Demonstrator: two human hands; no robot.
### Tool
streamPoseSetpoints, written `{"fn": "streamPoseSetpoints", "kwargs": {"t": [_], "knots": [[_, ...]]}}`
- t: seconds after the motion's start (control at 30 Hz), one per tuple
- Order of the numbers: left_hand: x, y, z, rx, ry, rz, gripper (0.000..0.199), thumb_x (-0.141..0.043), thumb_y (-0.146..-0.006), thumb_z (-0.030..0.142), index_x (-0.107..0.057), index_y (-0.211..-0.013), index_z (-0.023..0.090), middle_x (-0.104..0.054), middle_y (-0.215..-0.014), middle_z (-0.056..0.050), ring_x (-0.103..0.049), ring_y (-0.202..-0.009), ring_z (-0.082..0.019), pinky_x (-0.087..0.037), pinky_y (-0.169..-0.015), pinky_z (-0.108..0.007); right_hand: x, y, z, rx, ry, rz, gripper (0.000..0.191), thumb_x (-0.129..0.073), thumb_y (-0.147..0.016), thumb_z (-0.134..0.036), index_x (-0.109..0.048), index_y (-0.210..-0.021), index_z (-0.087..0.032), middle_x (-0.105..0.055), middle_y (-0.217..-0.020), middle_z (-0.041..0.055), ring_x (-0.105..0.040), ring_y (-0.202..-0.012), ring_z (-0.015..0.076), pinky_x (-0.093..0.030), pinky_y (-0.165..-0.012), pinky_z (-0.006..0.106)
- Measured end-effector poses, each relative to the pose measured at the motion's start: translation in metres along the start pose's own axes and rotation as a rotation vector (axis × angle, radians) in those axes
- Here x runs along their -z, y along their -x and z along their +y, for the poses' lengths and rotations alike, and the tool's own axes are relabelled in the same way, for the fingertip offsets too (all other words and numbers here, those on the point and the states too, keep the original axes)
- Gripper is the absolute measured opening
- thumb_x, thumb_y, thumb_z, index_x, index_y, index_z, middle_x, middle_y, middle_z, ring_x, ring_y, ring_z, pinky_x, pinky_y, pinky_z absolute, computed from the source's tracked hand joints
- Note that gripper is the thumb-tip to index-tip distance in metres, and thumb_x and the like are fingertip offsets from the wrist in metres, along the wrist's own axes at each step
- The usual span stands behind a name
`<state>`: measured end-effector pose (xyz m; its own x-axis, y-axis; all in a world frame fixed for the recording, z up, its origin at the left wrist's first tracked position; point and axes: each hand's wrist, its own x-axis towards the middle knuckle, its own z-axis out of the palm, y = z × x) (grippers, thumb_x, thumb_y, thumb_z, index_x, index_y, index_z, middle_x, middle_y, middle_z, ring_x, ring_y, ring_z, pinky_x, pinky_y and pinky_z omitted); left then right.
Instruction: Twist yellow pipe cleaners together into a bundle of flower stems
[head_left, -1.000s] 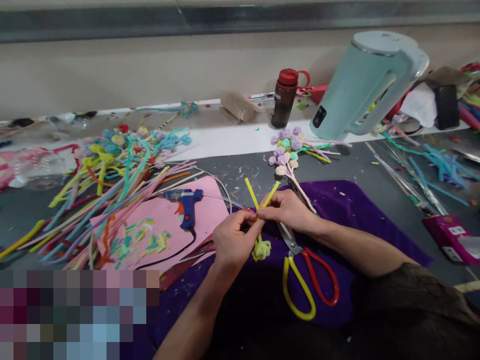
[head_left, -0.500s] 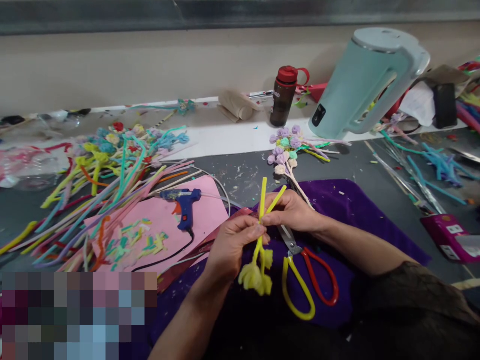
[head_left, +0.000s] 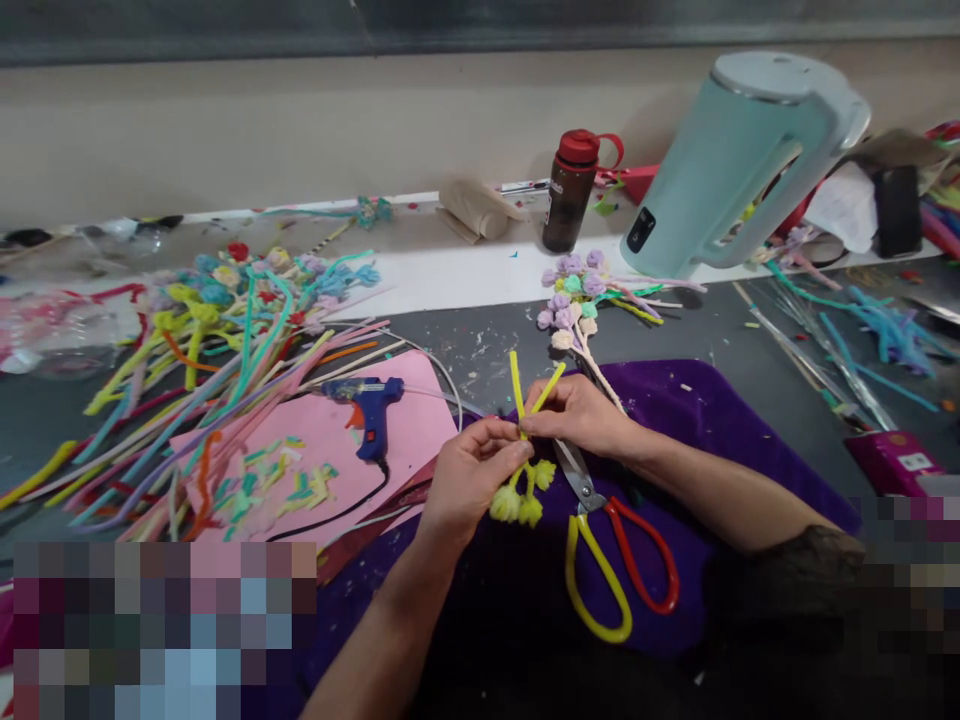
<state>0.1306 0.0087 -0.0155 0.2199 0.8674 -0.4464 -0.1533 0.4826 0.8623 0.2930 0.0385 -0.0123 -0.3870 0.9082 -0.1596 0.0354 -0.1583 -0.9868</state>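
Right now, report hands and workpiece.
Left hand and right hand pinching yellow fuzzy stems. Yellow blooms hanging below. Scissors lying close by, under right wrist.

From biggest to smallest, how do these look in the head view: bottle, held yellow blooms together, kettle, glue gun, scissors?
1. Kettle
2. Scissors
3. Bottle and glue gun: too alike to rank
4. Held yellow blooms together

Dark table [head_left: 480, 350] bears scissors [head_left: 590, 497], purple cloth [head_left: 675, 400] and pink sheet [head_left: 412, 400].
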Motion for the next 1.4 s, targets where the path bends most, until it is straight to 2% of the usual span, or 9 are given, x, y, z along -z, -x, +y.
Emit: {"fn": "streamPoseSetpoints", "kwargs": {"t": [0.23,0.43,0.63,0.83,1.0,1.1,1.17,1.3,1.4], "knots": [[-0.002,0.003,-0.005,-0.269,-0.346,0.203,0.013,-0.07,-0.063,0.027,-0.062,-0.065,0.017,-0.056,-0.056,0.004,-0.048,-0.048,-0.007,-0.038,-0.046,-0.017,-0.01,0.008,-0.006,0.006,0.209,0.097,0.02,-0.064,-0.071,-0.03,-0.058,-0.065,-0.012,-0.05,-0.056,-0.0038,-0.043,-0.049,0.0061,-0.03,-0.044,0.018],[0.001,0.01,-0.004,-0.357,-0.553,0.172,0.015,-0.061,-0.074,0.031,-0.068,-0.076,0.018,-0.059,-0.058,0.001,-0.05,-0.051,-0.009,-0.038,-0.047,-0.018,-0.011,0.012,-0.012,0.075,0.224,0.095,0.012,-0.063,-0.072,-0.024,-0.061,-0.068,-0.013,-0.055,-0.061,-0.0019,-0.05,-0.054,0.0076,-0.035,-0.047,0.018],[0.002,0.01,0.001,-0.164,-0.189,0.051,0.012,-0.068,-0.068,0.028,-0.065,-0.068,0.016,-0.061,-0.059,0.001,-0.048,-0.05,-0.007,-0.038,-0.049,-0.018,-0.004,0.01,-0.015,0.111,0.041,-0.04,0.012,-0.065,-0.073,-0.023,-0.061,-0.069,-0.012,-0.058,-0.065,-0.0004,-0.052,-0.058,0.0091,-0.041,-0.054,0.021],[-0.001,0.007,-0.005,0.156,0.262,-0.296,0.019,-0.068,-0.067,0.03,-0.061,-0.061,0.014,-0.059,-0.051,-0.002,-0.054,-0.05,-0.01,-0.04,-0.049,-0.019,0.008,0.002,0.001,0.148,-0.218,-0.29,0.014,-0.069,-0.072,-0.024,-0.062,-0.073,-0.012,-0.056,-0.068,-0.0014,-0.048,-0.056,0.0065,-0.037,-0.052,0.019],[-0.003,0.003,-0.013,0.211,0.411,-0.385,0.023,-0.071,-0.064,0.034,-0.059,-0.062,0.014,-0.054,-0.047,0.001,-0.053,-0.047,-0.01,-0.039,-0.046,-0.019,0.007,-0.002,0.011,0.119,-0.281,-0.286,0.016,-0.071,-0.07,-0.025,-0.062,-0.072,-0.012,-0.055,-0.065,-0.0016,-0.044,-0.052,0.0054,-0.032,-0.046,0.018],[-0.003,0.002,-0.009,0.195,0.332,-0.318,0.021,-0.069,-0.067,0.032,-0.059,-0.063,0.014,-0.058,-0.051,-0.001,-0.055,-0.049,-0.01,-0.041,-0.049,-0.02,0.005,-0.003,0.009,0.132,-0.229,-0.202,0.014,-0.07,-0.07,-0.024,-0.062,-0.071,-0.013,-0.055,-0.063,-0.0022,-0.045,-0.053,0.0064,-0.035,-0.048,0.019],[-0.002,0.002,-0.006,0.158,0.229,-0.219,0.017,-0.069,-0.067,0.029,-0.06,-0.068,0.014,-0.064,-0.059,-0.003,-0.057,-0.053,-0.01,-0.043,-0.052,-0.02,0.003,-0.003,0.006,0.122,-0.193,-0.134,0.013,-0.069,-0.07,-0.023,-0.061,-0.069,-0.013,-0.055,-0.061,-0.0027,-0.047,-0.053,0.0066,-0.036,-0.051,0.019],[-0.003,0.003,-0.004,-0.033,0.025,0.04,0.018,-0.075,-0.06,0.02,-0.062,-0.072,0.016,-0.062,-0.06,0.002,-0.055,-0.054,-0.007,-0.042,-0.053,-0.017,-0.002,0.0,0.0,0.081,-0.1,-0.057,0.014,-0.068,-0.07,-0.023,-0.06,-0.066,-0.012,-0.056,-0.06,-0.0028,-0.048,-0.054,0.0071,-0.038,-0.053,0.02],[-0.003,0.002,-0.006,-0.147,-0.077,0.105,0.015,-0.075,-0.06,0.021,-0.061,-0.064,0.016,-0.058,-0.055,0.005,-0.05,-0.049,-0.005,-0.039,-0.049,-0.016,-0.002,0.003,-0.001,0.073,-0.099,-0.066,0.013,-0.068,-0.07,-0.023,-0.061,-0.069,-0.012,-0.058,-0.062,-0.0016,-0.052,-0.057,0.0084,-0.04,-0.055,0.021]]}}
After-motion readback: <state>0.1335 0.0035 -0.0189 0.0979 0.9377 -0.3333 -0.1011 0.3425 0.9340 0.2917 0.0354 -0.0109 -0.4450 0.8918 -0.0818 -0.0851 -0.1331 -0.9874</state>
